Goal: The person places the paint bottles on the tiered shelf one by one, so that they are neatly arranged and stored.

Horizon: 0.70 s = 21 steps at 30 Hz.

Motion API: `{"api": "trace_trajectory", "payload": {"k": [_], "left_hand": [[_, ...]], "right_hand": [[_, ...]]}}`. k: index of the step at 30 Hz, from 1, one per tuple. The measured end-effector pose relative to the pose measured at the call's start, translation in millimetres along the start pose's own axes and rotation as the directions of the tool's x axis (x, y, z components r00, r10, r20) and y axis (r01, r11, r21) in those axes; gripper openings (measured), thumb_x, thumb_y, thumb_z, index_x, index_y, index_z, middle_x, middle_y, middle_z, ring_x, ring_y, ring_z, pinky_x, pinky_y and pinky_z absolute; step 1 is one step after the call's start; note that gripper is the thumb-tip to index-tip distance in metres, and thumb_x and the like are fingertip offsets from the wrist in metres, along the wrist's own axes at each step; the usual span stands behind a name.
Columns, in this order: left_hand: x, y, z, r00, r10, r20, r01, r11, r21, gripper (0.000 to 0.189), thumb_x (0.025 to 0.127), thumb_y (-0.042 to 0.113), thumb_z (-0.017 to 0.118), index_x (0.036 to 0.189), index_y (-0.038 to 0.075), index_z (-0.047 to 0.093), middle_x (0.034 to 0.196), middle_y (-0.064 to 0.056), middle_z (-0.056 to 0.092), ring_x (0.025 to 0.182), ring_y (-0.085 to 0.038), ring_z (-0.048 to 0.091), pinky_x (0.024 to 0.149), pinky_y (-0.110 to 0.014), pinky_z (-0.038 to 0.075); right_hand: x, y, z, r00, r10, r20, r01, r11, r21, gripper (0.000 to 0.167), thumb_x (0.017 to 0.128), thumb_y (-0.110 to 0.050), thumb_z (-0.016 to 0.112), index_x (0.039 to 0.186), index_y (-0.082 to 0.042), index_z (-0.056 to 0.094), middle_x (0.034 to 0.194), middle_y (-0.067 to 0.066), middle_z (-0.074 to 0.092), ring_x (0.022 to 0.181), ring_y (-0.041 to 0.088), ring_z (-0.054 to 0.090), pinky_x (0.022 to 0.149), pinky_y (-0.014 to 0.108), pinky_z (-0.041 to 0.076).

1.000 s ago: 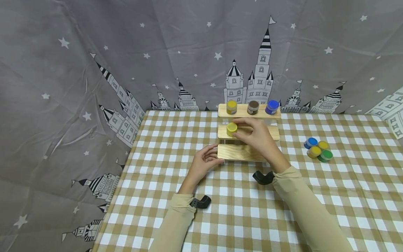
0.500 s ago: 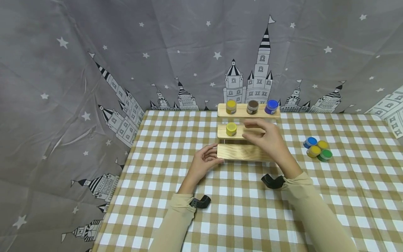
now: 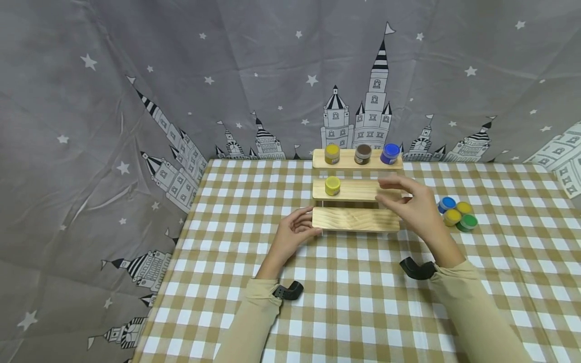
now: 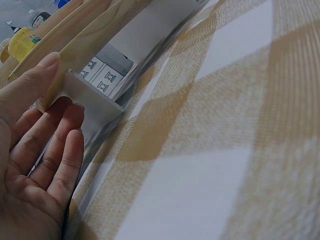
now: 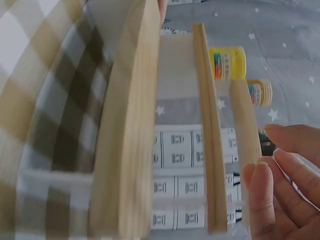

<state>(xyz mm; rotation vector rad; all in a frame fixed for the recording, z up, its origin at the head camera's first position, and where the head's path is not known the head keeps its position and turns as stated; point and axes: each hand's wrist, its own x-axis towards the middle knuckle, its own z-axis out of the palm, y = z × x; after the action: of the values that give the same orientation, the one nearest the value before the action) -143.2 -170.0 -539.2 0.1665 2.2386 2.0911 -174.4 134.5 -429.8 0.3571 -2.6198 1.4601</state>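
Observation:
A three-tier wooden stand point(image 3: 356, 220) stands on the table, its boards on pale side supports. At the left end of its lowest board is my left hand point(image 3: 296, 229); in the left wrist view, the thumb point(image 4: 35, 82) lies against the board and the fingers curl beneath its end. A yellow paint jar point(image 3: 333, 186) sits at the left of the middle board. My right hand point(image 3: 414, 204) hovers by that board's right end, thumb and fingers apart, holding nothing. On the top board are another yellow jar point(image 3: 332, 154), a brown jar point(image 3: 363, 155) and a dark blue jar point(image 3: 390, 154).
To the right of the stand, a cluster on the checkered tablecloth point(image 3: 354, 297) holds a blue jar point(image 3: 447, 204), two yellow jars point(image 3: 452, 217) and a green jar point(image 3: 467, 223). A grey castle-print curtain point(image 3: 263, 60) hangs behind the table.
My right hand has let go of the yellow jar on the middle board and moved right to the board's far end. The left hand stays at the stand.

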Motion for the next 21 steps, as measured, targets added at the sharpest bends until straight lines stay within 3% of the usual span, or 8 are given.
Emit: {"api": "trace_trajectory", "payload": {"k": [6, 12, 16, 19, 21], "left_hand": [[-0.2, 0.4, 0.1, 1.0, 0.0, -0.005, 0.0, 1.0, 0.005, 0.066, 0.085, 0.005, 0.085, 0.145, 0.007, 0.059, 0.124, -0.019, 0.071, 0.095, -0.01, 0.069, 0.089, -0.021, 0.062], [-0.2, 0.7, 0.0, 1.0, 0.0, 0.0, 0.0, 1.0, -0.001, 0.066, 0.085, 0.007, 0.085, 0.145, 0.009, 0.059, 0.126, -0.018, 0.071, 0.095, -0.01, 0.069, 0.088, -0.021, 0.063], [-0.3, 0.5, -0.2, 1.0, 0.002, 0.006, -0.002, 1.0, -0.001, 0.065, 0.085, 0.008, 0.085, 0.145, 0.01, 0.059, 0.126, -0.017, 0.071, 0.096, -0.011, 0.07, 0.088, -0.022, 0.063], [-0.5, 0.6, -0.5, 1.0, 0.002, 0.008, -0.002, 1.0, 0.001, 0.065, 0.085, 0.008, 0.085, 0.145, 0.011, 0.059, 0.126, -0.016, 0.071, 0.096, -0.012, 0.07, 0.088, -0.022, 0.063], [-0.5, 0.4, -0.8, 1.0, 0.0, 0.008, 0.0, 1.0, 0.003, 0.065, 0.085, 0.008, 0.085, 0.144, 0.011, 0.059, 0.126, -0.016, 0.071, 0.096, -0.012, 0.07, 0.088, -0.022, 0.063]], "right_hand": [[-10.0, 12, -14, 0.999, 0.013, -0.037, -0.014, 0.999, -0.03, 0.037, 0.092, -0.022, 0.081, 0.126, -0.01, 0.073, 0.122, 0.013, 0.075, 0.103, -0.012, 0.06, 0.069, 0.008, 0.055], [-20.3, 27, -33, 0.997, 0.0, -0.073, -0.005, 0.997, -0.079, 0.036, 0.092, -0.018, 0.081, 0.125, -0.007, 0.073, 0.122, 0.018, 0.074, 0.102, -0.017, 0.056, 0.068, 0.006, 0.051], [-28.1, 38, -45, 0.995, 0.049, -0.082, -0.059, 0.99, -0.13, 0.039, 0.093, -0.023, 0.08, 0.129, -0.009, 0.072, 0.125, 0.018, 0.073, 0.102, -0.02, 0.051, 0.073, 0.005, 0.046], [-34.7, 46, -54, 0.99, 0.097, -0.1, -0.111, 0.983, -0.148, 0.041, 0.093, -0.028, 0.079, 0.13, -0.012, 0.071, 0.125, 0.012, 0.073, 0.103, -0.02, 0.049, 0.079, 0.004, 0.045], [-38.2, 53, -59, 0.987, 0.103, -0.125, -0.122, 0.98, -0.155, 0.039, 0.092, -0.026, 0.081, 0.128, -0.012, 0.072, 0.12, -0.001, 0.074, 0.104, -0.02, 0.05, 0.082, 0.004, 0.045]]}}
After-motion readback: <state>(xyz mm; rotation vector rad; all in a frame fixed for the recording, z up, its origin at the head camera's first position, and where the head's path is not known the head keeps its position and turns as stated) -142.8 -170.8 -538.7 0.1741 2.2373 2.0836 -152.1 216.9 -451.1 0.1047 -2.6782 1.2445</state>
